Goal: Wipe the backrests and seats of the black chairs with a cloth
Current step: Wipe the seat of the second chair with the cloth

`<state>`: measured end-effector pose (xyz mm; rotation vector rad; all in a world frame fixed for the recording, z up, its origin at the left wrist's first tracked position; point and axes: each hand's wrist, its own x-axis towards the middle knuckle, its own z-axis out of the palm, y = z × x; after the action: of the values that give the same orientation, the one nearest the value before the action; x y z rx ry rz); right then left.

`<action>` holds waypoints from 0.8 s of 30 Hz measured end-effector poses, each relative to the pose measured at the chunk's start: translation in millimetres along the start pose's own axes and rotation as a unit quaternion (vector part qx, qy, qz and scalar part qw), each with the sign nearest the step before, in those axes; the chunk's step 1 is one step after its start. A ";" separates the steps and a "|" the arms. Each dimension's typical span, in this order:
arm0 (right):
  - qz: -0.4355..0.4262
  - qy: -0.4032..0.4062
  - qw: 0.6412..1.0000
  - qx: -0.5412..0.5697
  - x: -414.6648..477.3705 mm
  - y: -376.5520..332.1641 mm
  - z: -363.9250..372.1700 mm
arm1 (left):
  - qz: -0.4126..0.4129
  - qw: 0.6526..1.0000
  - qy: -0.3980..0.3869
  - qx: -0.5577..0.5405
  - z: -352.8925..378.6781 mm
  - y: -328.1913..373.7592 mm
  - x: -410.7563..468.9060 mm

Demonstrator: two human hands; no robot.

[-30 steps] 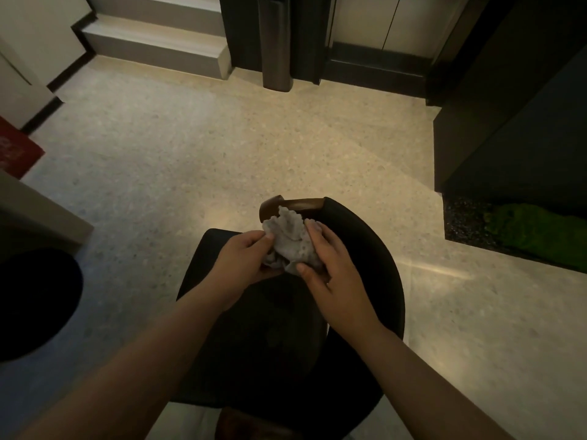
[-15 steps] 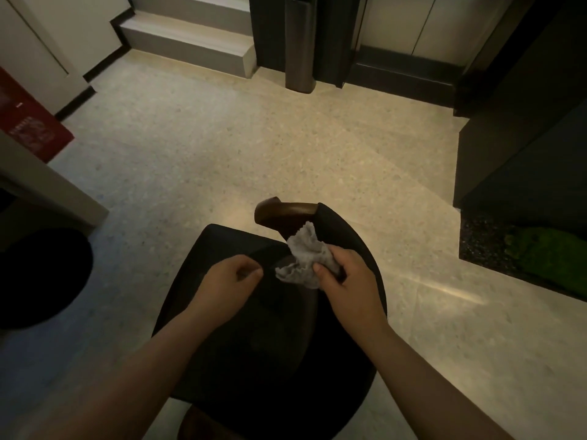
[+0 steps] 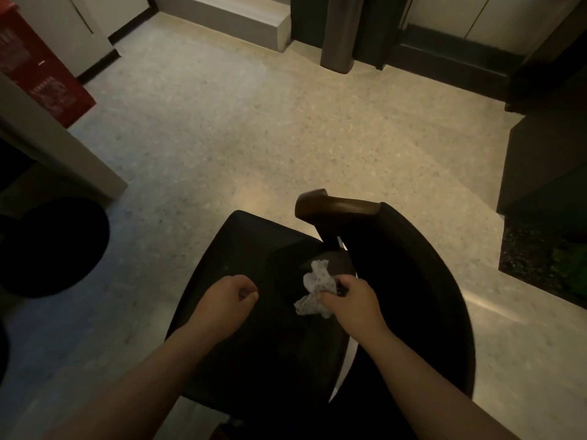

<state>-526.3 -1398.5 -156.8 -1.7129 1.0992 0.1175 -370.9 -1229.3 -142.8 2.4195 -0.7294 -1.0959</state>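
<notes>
Grey speckled cloth point(image 3: 314, 292) — crumpled, gripped by the right hand point(image 3: 352, 300) over the black chair's seat point(image 3: 254, 344) — left hand point(image 3: 227, 296) curled, holding nothing.

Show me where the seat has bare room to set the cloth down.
Bare seat between the left hand and the seat's far edge; more between the two forearms. Crowded by the wooden armrest: right hand grips the cloth there, backrest alongside.

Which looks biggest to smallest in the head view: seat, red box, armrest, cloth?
1. seat
2. red box, cut by the frame edge and farther off
3. armrest
4. cloth, partly hidden in the right hand
</notes>
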 end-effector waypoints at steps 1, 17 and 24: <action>-0.008 0.009 1.000 -0.001 8.0 1.2 6.9 | -0.002 1.000 -0.008 0.006 -0.6 -8.2 9.3; -0.034 0.124 0.988 -0.091 107.4 59.5 75.1 | -0.002 0.990 -0.084 0.112 41.6 -90.6 130.2; -0.055 0.109 0.975 -0.187 143.6 94.2 91.4 | 0.012 0.979 -0.079 0.188 79.6 -117.4 156.0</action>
<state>-473.2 -1415.6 -343.1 -2.1613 1.1923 0.0700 -310.1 -1240.0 -344.4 2.6401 -1.1040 -1.2451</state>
